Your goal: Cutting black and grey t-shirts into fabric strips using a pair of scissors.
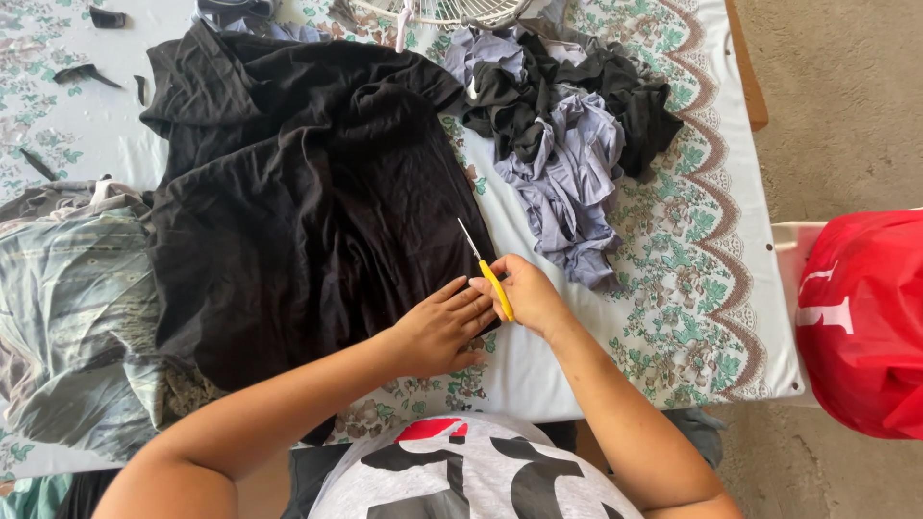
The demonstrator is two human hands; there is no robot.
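View: a table is seen from above, from a camera worn on the head of the person at work.

Left hand: the left hand (437, 332) is laid flat, fingers spread open, on the lower right edge of a large crumpled black cotton cloth (308, 202); the cloth is pressed down, not gripped.

Right hand: the right hand (524, 293) is closed around the yellow handles of small metal-bladed scissors (486, 271). The blades are pointed up and away along the cloth's right edge; whether they are parted cannot be told.

Cloth position: the black cloth is spread over the middle of the table, on a white plastic tablecloth printed with green and brown flowers (692, 288).

Progress: a judgement only. Cutting appears to be under way at the cloth's near corner. Small black scraps (87, 75) are scattered at the far left, which suggests some trimming is done. Most of the cloth looks whole and uncut.

Surroundings: a tangled heap of lilac and black fabric pieces (567, 125) is piled just right of the cloth. A folded pale green patterned fabric (67, 308) is lying at the left. A red plastic bag (865, 317) is seen beyond the table's right edge.
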